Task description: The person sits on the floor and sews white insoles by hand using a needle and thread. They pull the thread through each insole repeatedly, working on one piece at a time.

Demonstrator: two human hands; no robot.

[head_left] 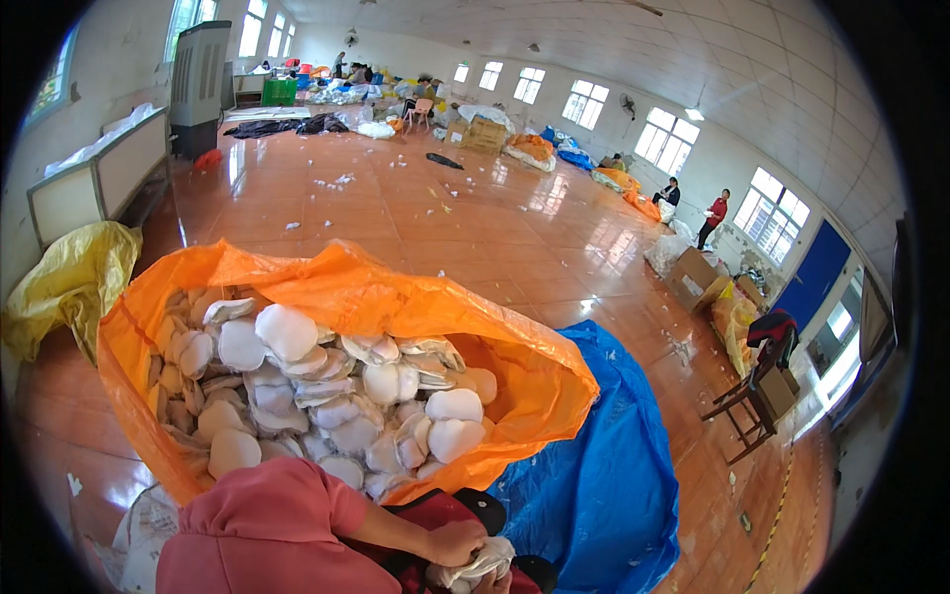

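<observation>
At the lower edge, my left hand [457,543] reaches in from a pink sleeve, its fingers closed on a crumpled white cloth piece [483,559]. My right hand [493,583] shows only in part below it, fingers against the same piece. The piece hangs over my lap, where dark red and black cloth [435,510] shows. Just beyond my arms stands a wide-mouthed orange sack [346,292], holding many round, flat white pads [287,333] in a loose heap.
A blue sack [594,465] lies against the orange one on the right. Yellow sheeting [74,277] drapes at the left, by a white bin [109,173]. A wooden chair [747,411] stands right. Further off are cardboard boxes [696,279] and a person in red [714,216].
</observation>
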